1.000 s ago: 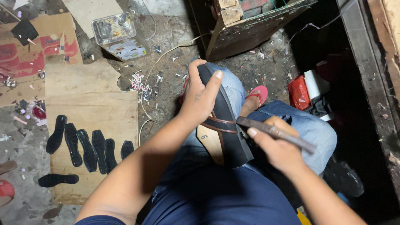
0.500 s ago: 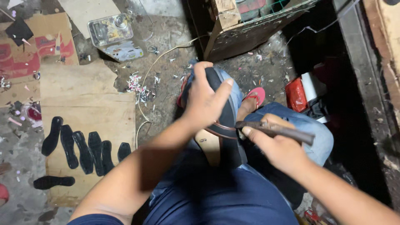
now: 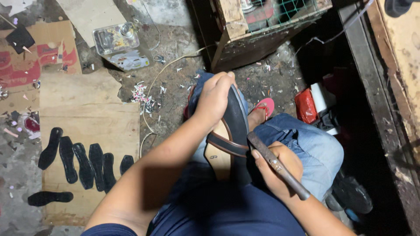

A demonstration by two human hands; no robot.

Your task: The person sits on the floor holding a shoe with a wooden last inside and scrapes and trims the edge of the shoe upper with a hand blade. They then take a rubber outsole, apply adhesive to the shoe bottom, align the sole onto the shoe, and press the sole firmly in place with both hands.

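Observation:
A sandal (image 3: 234, 126) with a black sole, tan insole and brown strap rests on my lap, sole turned to the right. My left hand (image 3: 214, 98) grips its upper end, fingers wrapped over the black edge. My right hand (image 3: 275, 168) holds a long dark metal tool (image 3: 278, 166), whose tip touches the sandal just by the strap. I sit in blue jeans, with a foot in a red flip-flop (image 3: 264, 107) on the dirt floor beyond the sandal.
Several black sole cut-outs (image 3: 81, 159) lie on cardboard (image 3: 87, 126) at the left. A clear plastic container (image 3: 118, 43) sits at the top, a worn wooden crate (image 3: 258, 26) at top centre, a red and white package (image 3: 308, 105) at the right, and a wooden bench edge (image 3: 393, 87) far right.
My left hand has slid along the sandal's upper end and the sandal has turned slightly. The tool's tip has moved in against the sandal beside the strap.

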